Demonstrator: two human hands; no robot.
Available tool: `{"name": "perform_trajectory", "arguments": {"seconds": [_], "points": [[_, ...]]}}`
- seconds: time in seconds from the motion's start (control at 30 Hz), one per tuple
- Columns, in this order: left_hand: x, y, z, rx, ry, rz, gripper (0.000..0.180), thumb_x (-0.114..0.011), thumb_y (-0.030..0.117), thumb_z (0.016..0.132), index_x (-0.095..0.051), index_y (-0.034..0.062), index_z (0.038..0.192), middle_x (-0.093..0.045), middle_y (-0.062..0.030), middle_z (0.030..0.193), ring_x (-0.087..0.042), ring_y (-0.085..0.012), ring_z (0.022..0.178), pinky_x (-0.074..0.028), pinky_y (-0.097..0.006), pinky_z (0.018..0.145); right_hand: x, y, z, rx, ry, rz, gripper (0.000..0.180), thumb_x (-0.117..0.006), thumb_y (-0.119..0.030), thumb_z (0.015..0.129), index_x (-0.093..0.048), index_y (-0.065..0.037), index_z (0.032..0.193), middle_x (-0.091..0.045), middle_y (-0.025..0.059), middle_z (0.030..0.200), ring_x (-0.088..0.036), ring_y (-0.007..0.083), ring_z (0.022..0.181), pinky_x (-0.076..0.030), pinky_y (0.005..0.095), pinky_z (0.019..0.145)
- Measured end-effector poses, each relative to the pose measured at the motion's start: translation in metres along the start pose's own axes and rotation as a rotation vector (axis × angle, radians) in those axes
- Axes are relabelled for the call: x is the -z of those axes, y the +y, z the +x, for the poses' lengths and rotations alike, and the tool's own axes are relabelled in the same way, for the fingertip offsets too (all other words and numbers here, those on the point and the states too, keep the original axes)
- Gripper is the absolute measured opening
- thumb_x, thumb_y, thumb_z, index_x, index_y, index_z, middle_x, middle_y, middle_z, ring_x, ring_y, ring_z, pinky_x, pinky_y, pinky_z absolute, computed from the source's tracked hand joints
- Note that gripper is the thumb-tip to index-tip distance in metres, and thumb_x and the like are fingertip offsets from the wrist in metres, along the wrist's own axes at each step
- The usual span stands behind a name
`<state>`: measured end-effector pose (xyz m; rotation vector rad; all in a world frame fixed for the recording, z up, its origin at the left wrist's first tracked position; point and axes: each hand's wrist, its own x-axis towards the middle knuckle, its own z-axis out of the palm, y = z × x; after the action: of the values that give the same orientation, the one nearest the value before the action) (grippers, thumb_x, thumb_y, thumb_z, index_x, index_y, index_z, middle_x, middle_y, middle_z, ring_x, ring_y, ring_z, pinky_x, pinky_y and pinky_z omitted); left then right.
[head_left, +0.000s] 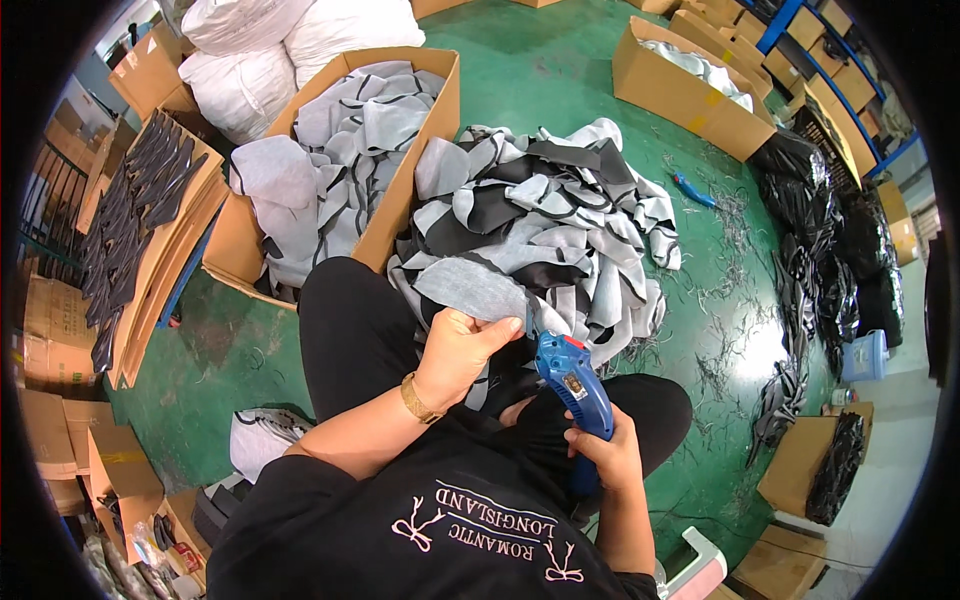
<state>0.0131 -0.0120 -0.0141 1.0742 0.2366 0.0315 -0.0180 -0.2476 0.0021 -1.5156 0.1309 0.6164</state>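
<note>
Far left: dark cut pieces (pixel 140 215) fanned over stacked cardboard sheets. Just right of them, an open cardboard box (pixel 395 215) heaped with grey, black-edged fabric. Near centre, left hand (pixel 460 350), gold bracelet at the wrist, grip closed on a grey fabric piece (pixel 470 288), held above the lap. Just right of it, touching the piece's edge, a blue handheld electric cutter (pixel 570 378), nose pointing far and left; right hand (pixel 603 455) wrapped tight round its handle. Beyond both, a loose pile of grey and black pieces (pixel 550 215) on the green floor (pixel 570 75). Far right: black offcuts (pixel 820 260) strewn near more boxes.
</note>
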Motion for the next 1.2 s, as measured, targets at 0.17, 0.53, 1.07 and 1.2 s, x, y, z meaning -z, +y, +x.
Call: {"name": "perform_trajectory", "arguments": {"seconds": [0.17, 0.53, 1.07, 1.2], "points": [[-0.001, 0.001, -0.001, -0.032, 0.026, 0.064, 0.007, -0.067, 0.005, 0.084, -0.068, -0.0018, 0.086, -0.067, -0.0029, 0.080, -0.061, -0.0078, 0.073, -0.048, -0.022, 0.068, -0.001, -0.003, 0.002, 0.008, -0.020, 0.024, 0.030, -0.067, 0.001, 0.068, -0.060, 0.005, 0.097, -0.060, 0.0064, 0.075, -0.058, 0.0149, 0.058, -0.049, 0.0269, 0.055], [0.003, 0.007, -0.005, 0.072, -0.162, 0.133, 0.012, -0.065, 0.000, 0.084, -0.063, 0.0006, 0.096, -0.067, -0.0023, 0.091, -0.061, -0.0069, 0.080, -0.049, -0.023, 0.072, 0.005, -0.023, 0.027, 0.044, -0.039, 0.227, 0.036, -0.074, -0.006, 0.068, -0.060, 0.005, 0.100, -0.061, 0.0058, 0.078, -0.058, 0.0141, 0.061, -0.048, 0.0272, 0.057], [-0.003, 0.004, 0.003, 0.158, -0.055, -0.123, 0.024, -0.069, 0.012, 0.087, -0.060, 0.0051, 0.108, -0.064, -0.0002, 0.097, -0.061, -0.0091, 0.084, -0.049, -0.024, 0.071, -0.014, -0.018, 0.062, 0.208, 0.092, 0.009, 0.038, -0.077, -0.013, 0.069, -0.060, 0.000, 0.100, -0.059, 0.0011, 0.081, -0.054, 0.0095, 0.072, -0.045, 0.0246, 0.068], [0.006, 0.012, 0.013, 0.103, -0.026, -0.111, 0.020, -0.068, 0.011, 0.087, -0.061, 0.0052, 0.104, -0.065, -0.0006, 0.096, -0.062, -0.0087, 0.081, -0.050, -0.023, 0.067, 0.013, -0.012, 0.029, 0.081, -0.039, 0.095, 0.035, -0.074, -0.007, 0.069, -0.060, 0.001, 0.100, -0.060, 0.0035, 0.080, -0.058, 0.0121, 0.068, -0.048, 0.0254, 0.064]]}}
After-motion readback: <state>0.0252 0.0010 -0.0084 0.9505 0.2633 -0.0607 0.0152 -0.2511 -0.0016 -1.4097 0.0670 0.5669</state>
